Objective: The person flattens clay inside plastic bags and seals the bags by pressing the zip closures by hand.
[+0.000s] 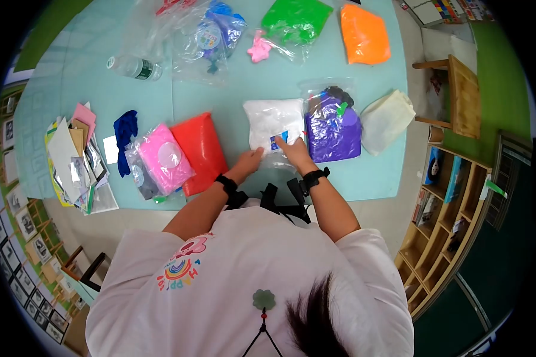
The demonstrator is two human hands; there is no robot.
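Note:
A white packet in clear plastic, with a small blue label, lies flat on the table in front of me. My left hand pinches its near left corner. At the near right edge my right hand grips the same packet, its thumb beside the blue label. Just right of it sits a purple packet in a clear bag with dark and green pieces on top. To the left are a red packet and a pink packet. My fingers beneath the white packet are hidden.
Around the pale blue table lie a cream packet, an orange packet, a green packet, a pink star shape, a plastic bottle, dark blue material and a paper pile. A wooden shelf stands right.

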